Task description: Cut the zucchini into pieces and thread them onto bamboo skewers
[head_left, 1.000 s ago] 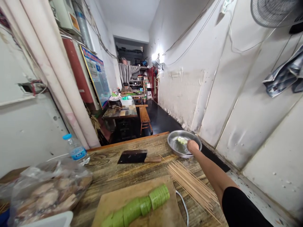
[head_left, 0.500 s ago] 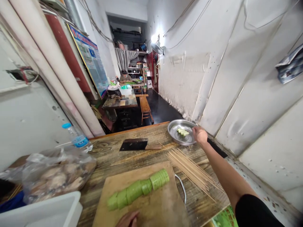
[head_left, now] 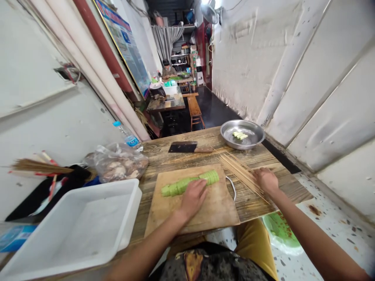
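A sliced green vegetable (head_left: 187, 182) lies across a wooden cutting board (head_left: 216, 208). My left hand (head_left: 193, 196) rests on the board with its fingers curled over the near slices. My right hand (head_left: 266, 180) lies palm down on a spread of bamboo skewers (head_left: 238, 169) to the right of the board; its fingertips are hidden. A metal bowl (head_left: 253, 134) at the far right of the table holds a skewer of green slices (head_left: 240, 135). A cleaver (head_left: 189, 148) lies flat beyond the board.
A white plastic tub (head_left: 82, 224) stands at the left. Behind it are a bag of mushrooms (head_left: 118, 164), a water bottle (head_left: 129, 137) and a bundle of sticks (head_left: 38, 167). A green basin (head_left: 279, 230) sits on the floor. A person sits at a far table.
My right hand drew back from the metal bowl, leaving green slices in it, and came down on the skewers. My left hand came up onto the green vegetable. The view tilted down.
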Available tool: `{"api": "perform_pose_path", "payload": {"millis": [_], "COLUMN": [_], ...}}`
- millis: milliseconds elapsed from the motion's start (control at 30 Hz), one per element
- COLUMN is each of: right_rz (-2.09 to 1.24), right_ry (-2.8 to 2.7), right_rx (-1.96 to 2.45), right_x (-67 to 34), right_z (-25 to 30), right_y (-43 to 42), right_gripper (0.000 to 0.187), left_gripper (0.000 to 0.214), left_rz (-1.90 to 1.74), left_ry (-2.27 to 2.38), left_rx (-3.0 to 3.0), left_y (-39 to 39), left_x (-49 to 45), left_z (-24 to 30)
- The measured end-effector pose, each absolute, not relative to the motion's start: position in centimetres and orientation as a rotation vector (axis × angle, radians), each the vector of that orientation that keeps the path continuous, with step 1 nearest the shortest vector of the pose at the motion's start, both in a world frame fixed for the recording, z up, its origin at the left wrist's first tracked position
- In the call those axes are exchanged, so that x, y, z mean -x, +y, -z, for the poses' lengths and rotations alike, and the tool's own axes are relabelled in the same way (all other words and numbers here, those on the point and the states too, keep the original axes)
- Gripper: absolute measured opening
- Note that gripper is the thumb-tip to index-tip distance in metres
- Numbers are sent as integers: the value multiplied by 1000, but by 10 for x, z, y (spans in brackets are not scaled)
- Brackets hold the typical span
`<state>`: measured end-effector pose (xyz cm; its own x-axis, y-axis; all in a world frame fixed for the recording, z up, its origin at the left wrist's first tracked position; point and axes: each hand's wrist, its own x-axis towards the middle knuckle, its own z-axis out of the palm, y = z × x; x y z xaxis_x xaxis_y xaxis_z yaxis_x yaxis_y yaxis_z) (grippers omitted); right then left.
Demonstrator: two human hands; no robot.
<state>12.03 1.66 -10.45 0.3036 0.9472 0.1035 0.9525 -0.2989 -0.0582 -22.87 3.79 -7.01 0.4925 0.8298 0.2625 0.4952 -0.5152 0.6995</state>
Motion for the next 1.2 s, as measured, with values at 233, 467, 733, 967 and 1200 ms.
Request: {"api": "perform_pose_path", "payload": {"millis": [233,467,733,967,1200], "right_rz": [50,-16,-257,-562,-932], "right_ry": [-1746,-1650,-1398,-1305,-1010], "right_rx": [2440,2257,1900,1619,1334], "right_x": [-122,-119,-81,-18,20], "right_z": [100,96,100,107,108], "right_y": [24,9,-17,-38,-63], "right_gripper": [24,23,25,22,27], "left_gripper": [65,35,69,75,81], "left_rz": [-496,-169,-420,-437,-756], "left_ry": [1287,1424,1015,945,817], "left_rx": [-2326,-2459,-2335,-2350,-1649], "left_y": [88,97,109,111,112], "left_x": [160,141,154,162,153], "left_z": [65,62,64,66,77]}}
